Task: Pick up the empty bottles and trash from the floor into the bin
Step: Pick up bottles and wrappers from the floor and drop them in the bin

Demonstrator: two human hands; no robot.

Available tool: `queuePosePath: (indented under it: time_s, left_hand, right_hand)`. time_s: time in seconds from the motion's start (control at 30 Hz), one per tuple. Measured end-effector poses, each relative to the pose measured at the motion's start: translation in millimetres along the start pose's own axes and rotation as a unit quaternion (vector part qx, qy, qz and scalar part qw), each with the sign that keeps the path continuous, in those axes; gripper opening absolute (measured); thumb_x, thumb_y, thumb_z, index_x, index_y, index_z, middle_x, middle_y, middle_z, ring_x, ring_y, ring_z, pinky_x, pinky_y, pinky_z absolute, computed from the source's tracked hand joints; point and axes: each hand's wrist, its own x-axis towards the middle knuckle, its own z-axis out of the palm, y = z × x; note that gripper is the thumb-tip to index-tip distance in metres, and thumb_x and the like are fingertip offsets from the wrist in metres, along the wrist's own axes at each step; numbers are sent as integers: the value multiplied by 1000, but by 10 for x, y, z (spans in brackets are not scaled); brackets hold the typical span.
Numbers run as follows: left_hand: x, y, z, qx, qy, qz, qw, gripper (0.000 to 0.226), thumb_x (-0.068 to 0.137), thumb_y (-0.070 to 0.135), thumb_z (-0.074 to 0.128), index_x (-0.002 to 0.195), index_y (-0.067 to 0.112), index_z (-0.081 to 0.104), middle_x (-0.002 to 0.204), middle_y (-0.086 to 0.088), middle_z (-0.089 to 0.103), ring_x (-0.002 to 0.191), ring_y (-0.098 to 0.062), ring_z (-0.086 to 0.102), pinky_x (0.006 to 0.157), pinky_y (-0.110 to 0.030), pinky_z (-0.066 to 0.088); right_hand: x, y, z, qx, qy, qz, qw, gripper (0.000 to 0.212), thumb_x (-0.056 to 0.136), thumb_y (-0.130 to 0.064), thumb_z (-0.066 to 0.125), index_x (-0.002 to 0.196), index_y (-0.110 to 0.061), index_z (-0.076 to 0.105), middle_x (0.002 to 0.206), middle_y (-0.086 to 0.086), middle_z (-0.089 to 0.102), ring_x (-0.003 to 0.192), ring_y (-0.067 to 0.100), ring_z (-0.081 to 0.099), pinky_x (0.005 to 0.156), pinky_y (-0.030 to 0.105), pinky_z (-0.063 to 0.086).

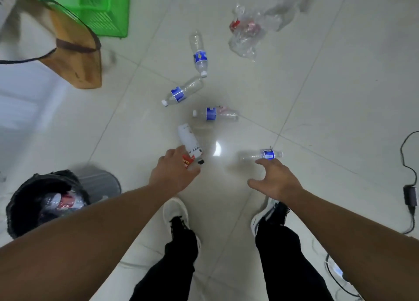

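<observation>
Left hand (173, 174): arm extended forward and down, fingers curled around the lower end of a white opaque bottle (189, 141) with red and black print; the bottle's far end points away from the person, and whether it rests on the floor cannot be told. Right hand (273, 179): arm likewise extended, palm down, fingers spread and relaxed, grasping nothing; the fingertips sit just at the near side of a clear bottle (260, 155) with a blue label, lying on its side on the floor; contact cannot be confirmed.

Floor (328, 85): pale glossy tiles with thin grout lines and a bright light reflection between the hands. Beyond the hands lie three more clear, ribbed plastic bottles with blue labels and white caps: one (214, 114) just past the white bottle, one (182, 92) further left, one (199, 54) beyond that, cap touching or nearly touching its neighbour. Crumpled clear plastic wrap (246, 36) with red scraps lies further out to the right.

Bin (20, 210): round, lined in black, at the person's left, holding plastic waste. A green mesh basket (106, 8) and a brown paper bag (74, 57) stand at the far left. A black cable with adapter (410, 195) lies at the right edge.
</observation>
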Motion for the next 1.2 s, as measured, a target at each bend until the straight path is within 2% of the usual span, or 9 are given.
queuePosePath:
  time_s: [0.1, 0.23, 0.33, 0.43, 0.53, 0.67, 0.87, 1.03, 1.2]
  left_hand:
    - [609, -21, 423, -52, 17, -50, 997, 103, 79, 82, 63, 162, 31, 30, 151, -7, 51, 136, -34, 54, 94, -47, 47]
    - [1589, -56, 1010, -123, 58, -94, 986, 116, 77, 77, 75, 165, 24, 20, 151, -13, 50, 136, -36, 54, 104, -47, 46]
    - [2237, -77, 1366, -182, 108, -145, 967, 122, 74, 76, 81, 163, 21, 17, 143, -16, 51, 130, -39, 58, 100, -48, 50]
    - [2702, -127, 1670, -214, 153, -179, 948, 113, 78, 59, 88, 159, 20, 20, 131, -12, 49, 121, -39, 60, 90, -45, 53]
    - [2853, -181, 1840, -247, 197, -182, 931, 102, 74, 45, 92, 154, 21, 32, 122, -3, 44, 112, -32, 58, 90, -41, 51]
    - [2642, -163, 1667, -319, 223, -149, 909, 91, 72, 45, 87, 149, 24, 43, 129, -6, 57, 107, -27, 65, 93, -49, 61]
    - [1734, -173, 993, -306, 219, -169, 911, 86, 72, 43, 82, 147, 31, 42, 126, -3, 59, 105, -26, 65, 89, -46, 61]
    - [775, -310, 516, -327, 200, -222, 897, 87, 70, 44, 83, 146, 35, 41, 100, 12, 62, 94, -24, 69, 77, -44, 63]
    - [-40, -436, 316, -335, 182, -259, 888, 73, 65, 52, 84, 126, 29, 53, 99, 5, 70, 86, -15, 70, 61, -30, 52]
  right_hand:
    - [636, 255, 235, -73, 4, -26, 997, 90, 76, -61, 74, 158, -44, 40, 161, -5, 41, 143, 25, 44, 105, 46, 49]
    - [1611, 666, 534, -169, 38, -53, 983, 102, 74, -62, 77, 162, -45, 28, 164, -2, 34, 144, 30, 40, 107, 50, 47]
    - [2239, 968, 783, -223, 74, -64, 970, 106, 74, -61, 79, 163, -43, 24, 164, 2, 36, 147, 31, 38, 117, 55, 37]
    - [2705, 1122, 1034, -254, 97, -72, 960, 87, 75, -50, 81, 152, -40, 42, 153, 2, 45, 142, 34, 41, 117, 57, 31]
    - [2901, 1179, 1215, -263, 143, -115, 947, 61, 84, -32, 76, 141, -24, 55, 133, 9, 57, 118, 37, 58, 105, 52, 42]
    - [2713, 1043, 1086, -206, 114, -122, 964, 70, 74, -36, 84, 134, -18, 52, 117, 12, 60, 100, 39, 63, 82, 47, 53]
    - [1957, 538, 597, -155, 75, -108, 979, 71, 76, -47, 77, 134, -17, 49, 117, 7, 58, 102, 35, 64, 80, 48, 58]
    - [1307, 61, 148, -136, 53, -131, 981, 69, 75, -47, 74, 137, -25, 53, 132, 2, 52, 107, 33, 65, 85, 46, 59]
    - [845, -385, -182, -155, 35, -159, 975, 82, 72, -52, 78, 145, -29, 49, 162, -1, 32, 120, 33, 63, 90, 45, 59]
